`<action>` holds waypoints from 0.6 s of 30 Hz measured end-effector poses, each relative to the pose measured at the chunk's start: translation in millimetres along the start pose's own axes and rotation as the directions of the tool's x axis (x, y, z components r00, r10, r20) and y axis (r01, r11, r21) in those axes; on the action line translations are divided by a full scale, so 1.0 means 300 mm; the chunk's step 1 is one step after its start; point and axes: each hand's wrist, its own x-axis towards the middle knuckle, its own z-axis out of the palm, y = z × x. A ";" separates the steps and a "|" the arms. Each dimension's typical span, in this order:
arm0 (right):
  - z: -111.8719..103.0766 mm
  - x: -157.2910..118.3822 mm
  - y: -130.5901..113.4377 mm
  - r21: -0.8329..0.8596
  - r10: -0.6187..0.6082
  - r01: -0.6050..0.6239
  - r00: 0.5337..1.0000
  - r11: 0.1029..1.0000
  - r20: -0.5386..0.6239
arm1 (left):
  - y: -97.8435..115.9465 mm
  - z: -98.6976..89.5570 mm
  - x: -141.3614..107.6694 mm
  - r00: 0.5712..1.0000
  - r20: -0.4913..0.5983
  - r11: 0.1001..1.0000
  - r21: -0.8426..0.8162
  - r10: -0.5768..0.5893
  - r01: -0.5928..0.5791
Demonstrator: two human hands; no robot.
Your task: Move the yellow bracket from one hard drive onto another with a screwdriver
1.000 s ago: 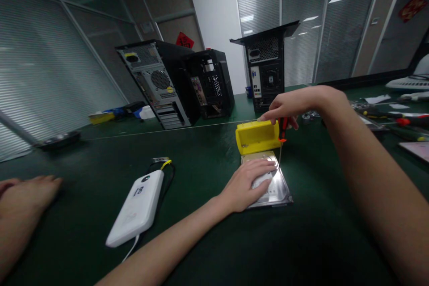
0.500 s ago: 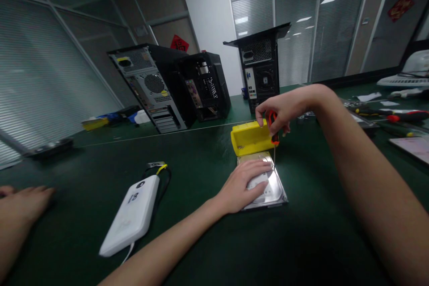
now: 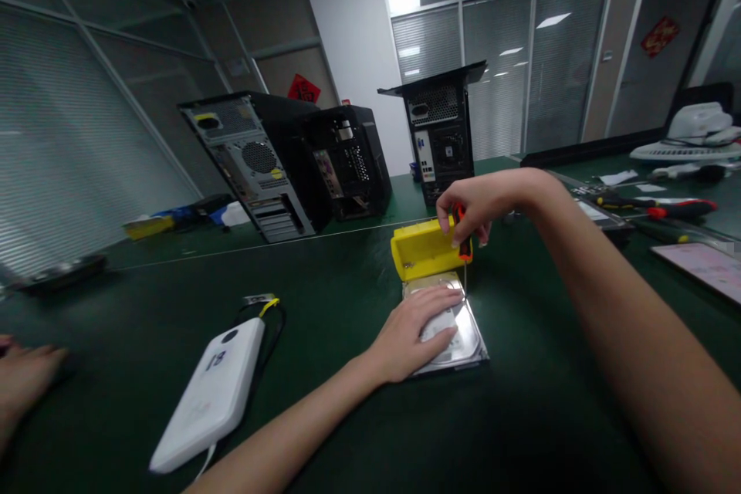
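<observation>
A silver hard drive (image 3: 470, 345) lies flat on the dark green table. My left hand (image 3: 417, 328) rests on its top with fingers spread flat, covering much of the cover and label. Over the drive's far right side, my right hand (image 3: 470, 212) is closed around the black and orange handle of a screwdriver (image 3: 465, 245). Its thin shaft points straight down, and the tip meets the drive's edge just past my left fingertips. Behind the drive stands a yellow open tray (image 3: 425, 253) with a few tiny metal bits inside; my right hand partly hides it.
Left of my arm lies a white power bank (image 3: 211, 394) with cables. Another person's hand (image 3: 28, 378) is at the far left. Computer cases (image 3: 278, 162) stand behind, one more tower (image 3: 443, 139) near the middle. Pliers (image 3: 683, 208) and a pink-white flat panel (image 3: 700, 270) lie right.
The whole view has shifted slightly, with things appearing a little lower and further left. Both my hands keep their places on the drive and screwdriver.
</observation>
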 end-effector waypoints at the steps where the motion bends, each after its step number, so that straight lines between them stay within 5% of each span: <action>1: 0.000 0.005 0.005 0.004 -0.004 0.004 1.000 1.000 -0.002 | 0.001 0.000 0.000 1.000 -0.002 1.000 0.000 0.000 0.000; 18: -0.004 0.029 0.030 0.056 -0.018 0.020 0.999 0.998 -0.030 | 0.011 -0.002 0.007 0.995 0.095 0.995 0.084 0.036 -0.044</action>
